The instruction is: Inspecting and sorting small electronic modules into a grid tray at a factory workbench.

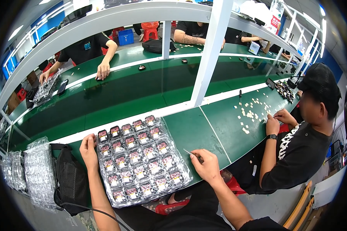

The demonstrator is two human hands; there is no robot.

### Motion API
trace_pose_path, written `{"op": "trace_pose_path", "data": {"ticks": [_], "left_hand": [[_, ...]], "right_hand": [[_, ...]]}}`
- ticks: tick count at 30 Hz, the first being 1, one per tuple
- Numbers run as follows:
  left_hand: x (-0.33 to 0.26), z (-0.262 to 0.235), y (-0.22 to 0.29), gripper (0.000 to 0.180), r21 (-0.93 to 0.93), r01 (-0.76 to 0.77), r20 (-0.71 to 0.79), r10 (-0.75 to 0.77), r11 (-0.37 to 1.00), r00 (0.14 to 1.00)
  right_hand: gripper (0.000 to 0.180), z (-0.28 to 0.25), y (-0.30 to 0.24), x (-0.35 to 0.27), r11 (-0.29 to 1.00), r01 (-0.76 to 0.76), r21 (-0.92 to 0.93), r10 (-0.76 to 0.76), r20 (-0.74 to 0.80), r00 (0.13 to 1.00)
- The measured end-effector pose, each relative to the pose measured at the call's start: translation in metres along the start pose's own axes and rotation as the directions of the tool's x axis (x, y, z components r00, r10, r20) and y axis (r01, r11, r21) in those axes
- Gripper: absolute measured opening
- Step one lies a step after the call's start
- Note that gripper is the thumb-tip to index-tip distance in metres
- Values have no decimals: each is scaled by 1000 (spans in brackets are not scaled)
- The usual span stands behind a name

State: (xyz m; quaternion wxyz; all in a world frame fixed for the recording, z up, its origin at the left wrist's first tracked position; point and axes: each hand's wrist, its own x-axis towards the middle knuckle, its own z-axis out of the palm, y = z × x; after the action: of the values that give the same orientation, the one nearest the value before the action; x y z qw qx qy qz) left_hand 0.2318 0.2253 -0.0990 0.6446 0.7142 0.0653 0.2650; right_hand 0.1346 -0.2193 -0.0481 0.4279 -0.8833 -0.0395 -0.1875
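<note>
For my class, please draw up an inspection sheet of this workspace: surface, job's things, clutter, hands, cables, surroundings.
Surface: green table, crossed by a pale seam.
Job's things: clear tray with rows of small dark devices; thin tool.
Clutter: black bag and stacked clear trays left of the tray; pale squares scattered near the right-hand co-worker.
Hands: left hand at the tray's left edge, grip unclear; right hand holds the thin tool.
Cables: one black cable, lower left.
Surroundings: white frame, far-side co-workers, red stools.
</note>
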Motion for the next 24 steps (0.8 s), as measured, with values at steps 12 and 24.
{"op": "trace_pose_path", "data": {"ticks": [12,24], "left_hand": [[0,1,-1,33,-10,-7,0,7,1000,1000],[0,1,-1,32,8,8,-3,-8,1000,1000]], "right_hand": [[13,1,1,-1,1000,5,6,-5,-5,1000],[14,1,0,-1,1000,0,-3,0,3,1000]]}}
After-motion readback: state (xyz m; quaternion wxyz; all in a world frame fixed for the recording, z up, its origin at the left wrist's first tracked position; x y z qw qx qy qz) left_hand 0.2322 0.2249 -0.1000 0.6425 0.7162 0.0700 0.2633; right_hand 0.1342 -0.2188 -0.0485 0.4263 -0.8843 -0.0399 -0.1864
